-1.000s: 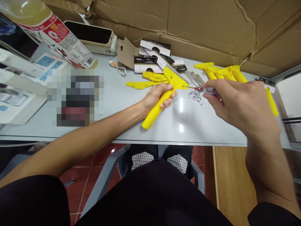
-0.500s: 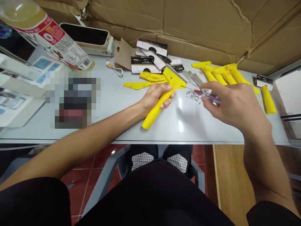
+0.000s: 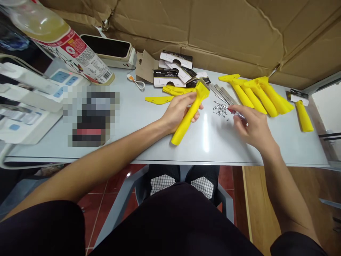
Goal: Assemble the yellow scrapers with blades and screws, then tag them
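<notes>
Over white tabletop (image 3: 229, 153): left fingers (image 3: 196, 116) clamp yellow-plastic scraper (image 3: 184, 128), steel blade (image 3: 204, 84) apparently in; right fingers (image 3: 240, 109), clear-handled screwdriver (image 3: 231, 111); silver screws (image 3: 220, 110) left

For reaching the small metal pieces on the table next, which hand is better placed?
Probably the right hand: it is nearer the small metal pieces and holds a screwdriver with its tip near them. The left hand holds the yellow scraper.

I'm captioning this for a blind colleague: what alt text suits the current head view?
A person's left hand grips a yellow scraper while the right hand holds a screwdriver near scattered small metal parts on a pale table. Beyond lie metal strips, cardboard packaging and more yellow handles.
</notes>
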Available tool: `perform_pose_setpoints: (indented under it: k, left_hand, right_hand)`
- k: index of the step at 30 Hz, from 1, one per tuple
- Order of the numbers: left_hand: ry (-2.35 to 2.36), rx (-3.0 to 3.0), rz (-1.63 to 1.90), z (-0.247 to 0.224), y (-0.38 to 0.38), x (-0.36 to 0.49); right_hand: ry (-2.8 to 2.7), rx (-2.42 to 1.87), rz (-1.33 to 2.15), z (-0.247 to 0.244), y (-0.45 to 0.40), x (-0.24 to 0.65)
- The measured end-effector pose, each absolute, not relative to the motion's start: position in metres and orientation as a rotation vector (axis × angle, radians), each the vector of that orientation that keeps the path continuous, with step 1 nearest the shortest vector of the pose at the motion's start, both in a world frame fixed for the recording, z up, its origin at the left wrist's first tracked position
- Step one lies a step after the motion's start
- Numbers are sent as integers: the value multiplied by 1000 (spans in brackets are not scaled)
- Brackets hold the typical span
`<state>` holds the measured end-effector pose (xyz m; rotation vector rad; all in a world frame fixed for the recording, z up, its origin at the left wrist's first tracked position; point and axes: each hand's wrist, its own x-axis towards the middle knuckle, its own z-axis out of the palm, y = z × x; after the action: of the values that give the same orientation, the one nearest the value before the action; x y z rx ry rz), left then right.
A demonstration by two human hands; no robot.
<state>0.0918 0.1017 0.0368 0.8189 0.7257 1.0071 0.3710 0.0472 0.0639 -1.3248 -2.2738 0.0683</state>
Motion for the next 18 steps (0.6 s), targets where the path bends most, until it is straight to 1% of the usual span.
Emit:
perform_pose_setpoints:
  k: [5, 11, 18]
  left_hand:
    - [670, 878, 1097, 31, 104, 92]
    - [719, 874, 1118, 29, 99, 96]
    - [785, 918, 1121, 27, 95, 101]
  right_hand:
    - [-2196, -1362, 41, 42, 26, 404]
    - [-2183, -1457, -42, 18, 8, 436]
    - [-2198, -1513, -104, 10, 12, 445]
